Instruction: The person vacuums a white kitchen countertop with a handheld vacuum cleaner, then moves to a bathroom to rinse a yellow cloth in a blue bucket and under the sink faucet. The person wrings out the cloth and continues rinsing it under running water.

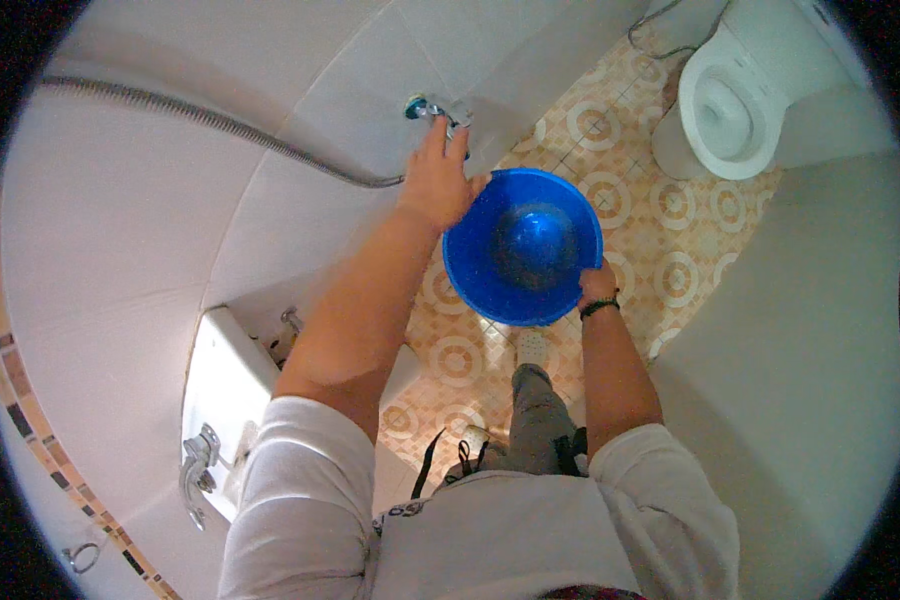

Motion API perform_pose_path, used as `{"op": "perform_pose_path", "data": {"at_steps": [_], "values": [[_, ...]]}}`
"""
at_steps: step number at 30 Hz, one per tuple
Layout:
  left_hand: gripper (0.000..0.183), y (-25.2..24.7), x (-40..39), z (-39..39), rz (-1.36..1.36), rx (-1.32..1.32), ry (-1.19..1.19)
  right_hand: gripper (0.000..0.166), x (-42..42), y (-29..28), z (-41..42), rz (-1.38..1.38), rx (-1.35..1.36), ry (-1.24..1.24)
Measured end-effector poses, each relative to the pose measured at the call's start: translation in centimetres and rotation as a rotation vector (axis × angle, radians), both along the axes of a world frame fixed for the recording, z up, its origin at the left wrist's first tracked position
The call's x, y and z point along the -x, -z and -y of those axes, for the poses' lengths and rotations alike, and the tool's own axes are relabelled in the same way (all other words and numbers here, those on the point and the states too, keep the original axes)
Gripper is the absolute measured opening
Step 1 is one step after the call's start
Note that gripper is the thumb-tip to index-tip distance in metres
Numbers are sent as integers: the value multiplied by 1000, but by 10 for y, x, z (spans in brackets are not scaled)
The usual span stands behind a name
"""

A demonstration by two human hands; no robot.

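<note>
A blue plastic basin point(525, 292) hangs tilted in front of me above the tiled floor, its inside facing up. My right hand point(598, 285) grips its near right rim; a dark bracelet circles that wrist. With fingers spread, my left hand point(441, 180) reaches to a chrome wall tap point(418, 108), and the fingertips overlap the tap's handle. The left thumb lies by the basin's upper left rim; whether it touches is unclear. A bright reflection shows on the basin's bottom, and I cannot tell if there is water inside.
A flexible metal hose point(255, 135) runs along the left wall towards the tap. The white washbasin point(229, 375) with a chrome faucet point(199, 465) sits at my left. A white toilet point(735, 120) stands at the upper right. A pale wall point(780, 337) bounds the right side of the patterned tile floor point(675, 206).
</note>
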State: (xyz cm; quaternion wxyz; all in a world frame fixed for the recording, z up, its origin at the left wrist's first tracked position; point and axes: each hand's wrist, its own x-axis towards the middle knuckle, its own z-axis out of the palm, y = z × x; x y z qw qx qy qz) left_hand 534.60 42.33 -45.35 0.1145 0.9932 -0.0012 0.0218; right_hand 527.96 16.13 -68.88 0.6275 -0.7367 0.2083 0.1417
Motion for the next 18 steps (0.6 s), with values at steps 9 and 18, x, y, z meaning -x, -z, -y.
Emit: {"op": "perform_pose_path", "data": {"at_steps": [9, 18], "values": [[51, -39, 147, 15, -585, 350, -316, 47, 81, -198, 65, -24, -461, 153], [25, -268, 284, 32, 226, 198, -159, 52, 169, -343, 12, 289, -826, 55]]}}
